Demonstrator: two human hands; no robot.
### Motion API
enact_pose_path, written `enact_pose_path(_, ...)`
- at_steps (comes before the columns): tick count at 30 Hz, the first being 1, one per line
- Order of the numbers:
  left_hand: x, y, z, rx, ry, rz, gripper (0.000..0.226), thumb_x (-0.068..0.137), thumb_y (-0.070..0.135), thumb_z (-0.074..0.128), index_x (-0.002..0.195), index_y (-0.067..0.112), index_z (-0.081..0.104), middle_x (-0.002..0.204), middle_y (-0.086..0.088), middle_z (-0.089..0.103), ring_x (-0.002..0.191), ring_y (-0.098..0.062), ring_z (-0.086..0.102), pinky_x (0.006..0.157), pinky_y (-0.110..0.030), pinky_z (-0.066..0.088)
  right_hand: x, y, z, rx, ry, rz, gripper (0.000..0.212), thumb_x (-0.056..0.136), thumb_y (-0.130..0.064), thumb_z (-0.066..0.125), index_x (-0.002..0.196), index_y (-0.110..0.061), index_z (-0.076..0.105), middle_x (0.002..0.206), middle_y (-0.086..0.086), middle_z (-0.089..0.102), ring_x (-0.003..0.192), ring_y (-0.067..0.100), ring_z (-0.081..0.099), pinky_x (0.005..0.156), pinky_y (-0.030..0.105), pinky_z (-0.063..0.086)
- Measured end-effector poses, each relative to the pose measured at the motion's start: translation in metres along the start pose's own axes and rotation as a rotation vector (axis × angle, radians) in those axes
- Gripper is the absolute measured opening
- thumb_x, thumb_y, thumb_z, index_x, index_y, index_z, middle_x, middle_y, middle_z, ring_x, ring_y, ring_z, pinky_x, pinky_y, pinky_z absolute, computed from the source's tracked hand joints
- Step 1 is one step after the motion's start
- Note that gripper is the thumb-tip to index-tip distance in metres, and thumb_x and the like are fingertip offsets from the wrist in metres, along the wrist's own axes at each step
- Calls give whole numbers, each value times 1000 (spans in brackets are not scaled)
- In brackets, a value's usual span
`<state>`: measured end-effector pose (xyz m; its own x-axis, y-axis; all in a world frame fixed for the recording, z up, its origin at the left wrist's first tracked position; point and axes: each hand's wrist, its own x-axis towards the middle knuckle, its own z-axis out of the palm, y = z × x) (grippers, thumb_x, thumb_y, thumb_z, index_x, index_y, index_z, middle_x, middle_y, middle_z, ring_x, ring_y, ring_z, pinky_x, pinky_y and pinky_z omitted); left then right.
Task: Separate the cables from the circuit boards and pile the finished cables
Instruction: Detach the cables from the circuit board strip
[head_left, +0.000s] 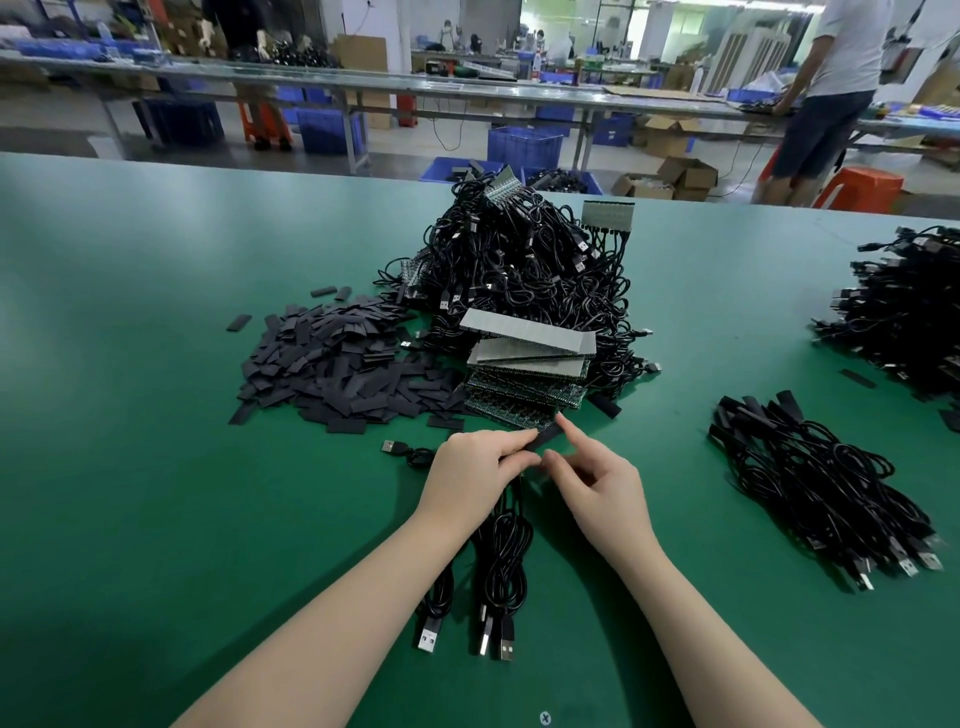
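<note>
Hands: left (475, 470) and right (597, 480) grips pinch black sleeve (545, 436), seemingly cable's (506, 540); no legible writing.

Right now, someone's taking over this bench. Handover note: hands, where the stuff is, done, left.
Left hand: grips the cable end being worked, pinching a black sleeve piece.
Right hand: fingertips pinch the same sleeve piece from the other side.
The cables in hand trail toward you on the green table, USB plugs nearest.
Done: finished cables pile on the right.
Left: the big tangle of cables and circuit boards at centre, with a stack of boards at its front.
Loose black sleeve pieces heaped on the left. A further cable heap sits at the far right.
</note>
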<state>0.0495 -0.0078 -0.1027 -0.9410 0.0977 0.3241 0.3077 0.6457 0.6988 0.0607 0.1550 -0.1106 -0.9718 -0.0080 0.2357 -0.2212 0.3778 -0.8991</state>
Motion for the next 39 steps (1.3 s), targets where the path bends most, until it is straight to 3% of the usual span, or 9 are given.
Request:
enact_pose_path(4,0,1,1,7,20,10,31,89,31,68,119,27,69,112,6,72,103,-2,58,80,2,34,1,-1,0,63,25,59,51,93,-25,69,128,-53,46,82,-18,75,73,-5,64,71,5,43)
enact_pose_path(6,-1,3,1,13,36,17,30,89,31,68,119,29,69,111,7,72,100,-3,62,82,-5,39,2,-3,0,113,25,101,35,93,-25,69,121,-44,59,80,-13,76,74,-3,67,71,7,45)
enact_pose_path(8,-1,3,0,16,34,32,30,90,29,66,119,32,69,112,9,72,101,-4,63,87,-15,45,2,-3,0,118,-14,89,12,93,-22,69,96,-32,74,77,-14,76,74,-4,68,68,8,46)
enact_pose_path(11,-2,5,0,5,13,54,30,90,26,64,118,35,69,112,13,71,102,-3,63,90,-22,49,1,-3,0,97,-29,50,20,92,-21,70,78,-33,76,73,-13,74,66,-4,64,63,9,45)
enact_pose_path(19,-1,5,1,23,-7,112,38,89,21,62,123,38,65,106,11,73,91,-6,65,80,-28,52,2,-3,-3,245,15,97,15,89,-12,74,84,-26,78,80,-7,77,73,1,66,69,15,51)
enact_pose_path(23,0,4,4,39,8,127,43,87,23,67,129,30,63,111,12,71,98,-4,65,91,-29,50,5,2,-6,364,105,163,9,89,-5,71,85,-13,74,75,-3,73,70,8,64,67,19,52)
enact_pose_path(30,3,1,8,223,15,103,19,90,37,61,104,34,73,106,20,70,103,1,59,90,-27,36,11,14,-10,664,284,281,5,93,-9,67,97,-12,68,82,5,74,72,13,66,66,18,51)
enact_pose_path(36,3,1,7,163,7,117,15,90,34,62,100,33,73,97,17,71,92,-2,62,85,-37,49,3,3,-4,354,122,152,18,92,-17,70,85,-31,79,83,-2,78,74,8,70,70,18,55)
enact_pose_path(39,3,0,6,80,46,154,17,89,33,64,103,31,73,101,18,71,97,1,60,87,-25,50,1,-3,-4,319,156,126,21,94,-17,67,84,-33,78,86,-5,78,82,9,71,79,22,56)
